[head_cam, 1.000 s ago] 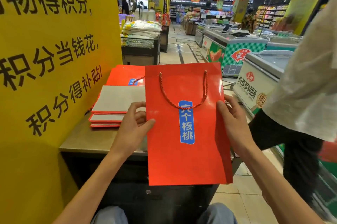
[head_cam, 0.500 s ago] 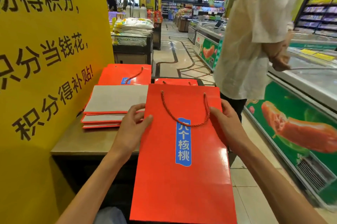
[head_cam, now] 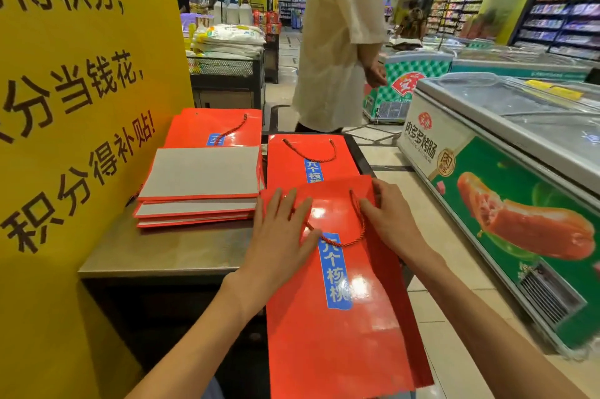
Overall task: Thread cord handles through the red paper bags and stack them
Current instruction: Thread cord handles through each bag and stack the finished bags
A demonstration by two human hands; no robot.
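Note:
A flat red paper bag [head_cam: 337,327] with a blue label and a twisted red cord handle [head_cam: 355,226] lies tilted toward me, its top edge over the metal counter [head_cam: 162,252]. My left hand [head_cam: 281,233] rests flat on its upper left, fingers straight. My right hand [head_cam: 389,216] holds the bag's top right corner, thumb by the cord. Behind it lies another red bag with a cord handle [head_cam: 310,158]. To the left sits a stack of folded bags [head_cam: 199,191], grey bottoms up, on a further red bag [head_cam: 214,126].
A yellow sign board [head_cam: 74,106] walls off the left. A person in a cream shirt [head_cam: 337,38] stands just beyond the counter. Chest freezers [head_cam: 506,152] line the right side, with an aisle of tiled floor [head_cam: 431,294] between.
The bag has come down from upright to lying on the counter edge. My left hand moved from its left edge onto its front face. The person walked from right to behind the counter.

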